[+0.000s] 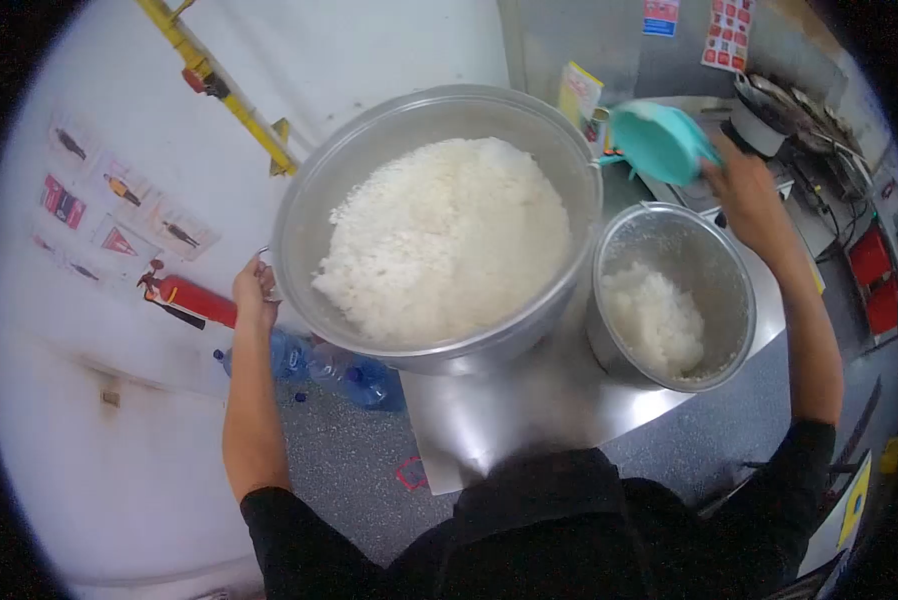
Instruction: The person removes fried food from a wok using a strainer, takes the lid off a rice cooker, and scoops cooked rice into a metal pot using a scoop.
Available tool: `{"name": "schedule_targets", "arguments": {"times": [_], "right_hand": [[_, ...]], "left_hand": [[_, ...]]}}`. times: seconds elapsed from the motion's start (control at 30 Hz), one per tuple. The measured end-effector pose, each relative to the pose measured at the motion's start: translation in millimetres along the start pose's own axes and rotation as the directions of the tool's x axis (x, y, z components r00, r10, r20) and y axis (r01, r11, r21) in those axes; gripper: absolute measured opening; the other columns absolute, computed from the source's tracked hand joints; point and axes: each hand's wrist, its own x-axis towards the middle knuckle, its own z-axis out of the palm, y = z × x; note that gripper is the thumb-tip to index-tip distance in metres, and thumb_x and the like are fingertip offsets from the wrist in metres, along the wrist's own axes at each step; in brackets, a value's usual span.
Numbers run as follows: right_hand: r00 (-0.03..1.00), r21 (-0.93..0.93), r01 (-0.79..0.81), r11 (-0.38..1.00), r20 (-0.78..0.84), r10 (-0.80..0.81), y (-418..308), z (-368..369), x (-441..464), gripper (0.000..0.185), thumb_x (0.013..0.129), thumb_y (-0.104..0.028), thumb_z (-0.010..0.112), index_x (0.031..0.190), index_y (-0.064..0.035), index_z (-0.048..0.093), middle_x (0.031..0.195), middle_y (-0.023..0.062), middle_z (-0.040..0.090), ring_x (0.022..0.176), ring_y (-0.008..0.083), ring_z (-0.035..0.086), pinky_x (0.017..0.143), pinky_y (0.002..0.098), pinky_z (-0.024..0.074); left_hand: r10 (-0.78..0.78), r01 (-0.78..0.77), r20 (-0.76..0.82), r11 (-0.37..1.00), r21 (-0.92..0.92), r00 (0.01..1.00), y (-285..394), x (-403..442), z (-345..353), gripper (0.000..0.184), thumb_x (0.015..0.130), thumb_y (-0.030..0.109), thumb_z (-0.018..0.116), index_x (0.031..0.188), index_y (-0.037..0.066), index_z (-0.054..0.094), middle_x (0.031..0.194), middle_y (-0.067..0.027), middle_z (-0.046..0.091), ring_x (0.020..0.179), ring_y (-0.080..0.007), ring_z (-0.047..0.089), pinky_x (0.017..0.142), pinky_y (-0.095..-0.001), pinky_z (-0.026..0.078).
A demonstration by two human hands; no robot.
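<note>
A large metal pot (299, 215) with white cooked rice (449, 235) heaped inside stands on the steel table, tilted in view. My left hand (256, 290) is closed round the small wire handle on its left side. My right hand (749, 195) is raised at the right, gripping a teal plastic bowl-shaped scoop (654, 143) by its near edge. The scoop is slightly blurred, and whether it has holes I cannot tell. Just below it stands a smaller metal pot (724, 270) with a clump of rice (654, 318) at the bottom and grains stuck to its wall.
The steel table (529, 415) lies under both pots. Large blue water bottles (364, 383) stand on the floor at left, near a red fire extinguisher (197, 298) on the wall. A yellow packet (578, 92) is behind the pots. Pans (799, 112) are piled at the back right.
</note>
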Motion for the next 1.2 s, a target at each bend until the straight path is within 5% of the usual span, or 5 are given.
{"name": "schedule_targets", "arguments": {"times": [0.1,0.4,0.8,1.03,1.2], "right_hand": [[0.946,-0.199,0.248,0.948,0.261,-0.192,-91.5,22.6,61.1,0.027,0.085,-0.019,0.05,0.105,-0.0019,0.055,0.086,0.0217,0.062,0.088,0.0362,0.06,0.077,0.0462,0.0468],[0.859,-0.56,0.5,0.661,0.416,-0.298,-170.8,224.1,203.8,0.014,0.075,-0.012,0.058,0.082,-0.0078,0.069,0.087,0.0137,0.066,0.081,0.0293,0.065,0.061,0.0384,0.0537],[0.387,-0.281,0.799,0.531,0.917,-0.097,-217.9,229.8,215.1,0.027,0.08,-0.017,0.055,0.1,0.0006,0.06,0.102,0.0174,0.061,0.097,0.0307,0.06,0.077,0.0456,0.0518],[0.36,-0.245,0.73,0.638,0.931,-0.054,-193.2,226.2,199.7,0.027,0.078,-0.017,0.055,0.095,0.0032,0.06,0.098,0.021,0.06,0.095,0.0339,0.06,0.076,0.0461,0.0509],[0.215,-0.169,0.846,0.505,0.976,-0.034,-207.7,216.1,190.8,0.027,0.079,-0.019,0.054,0.091,0.0039,0.063,0.093,0.0209,0.062,0.089,0.0362,0.062,0.073,0.046,0.0507]], "left_hand": [[0.088,-0.088,-0.027,0.996,-0.028,0.996,-15.8,25.8,-12.8,0.024,0.089,0.022,0.047,0.067,0.014,0.042,0.051,0.0047,0.031,0.044,-0.0069,0.027,0.041,-0.024,0.022],[0.078,-0.091,-0.08,0.98,-0.177,0.994,-9.6,15.8,-1.3,0.025,0.089,0.021,0.048,0.067,0.012,0.039,0.051,0.0046,0.029,0.043,-0.0075,0.024,0.042,-0.0236,0.017],[0.011,-0.04,-0.118,0.968,-0.248,0.993,-10.7,7.7,3.4,0.027,0.091,0.025,0.047,0.068,0.012,0.04,0.056,0.005,0.032,0.05,-0.0057,0.027,0.048,-0.022,0.02],[0.012,-0.047,-0.12,0.954,-0.296,0.993,-14.0,9.3,5.0,0.026,0.091,0.026,0.048,0.07,0.013,0.042,0.054,0.0053,0.032,0.048,-0.006,0.028,0.046,-0.0218,0.02],[0.02,-0.046,-0.096,0.958,-0.282,0.995,-16.1,11.9,0.6,0.027,0.091,0.023,0.047,0.067,0.012,0.041,0.057,0.0042,0.032,0.054,-0.0068,0.027,0.05,-0.0223,0.021]]}}
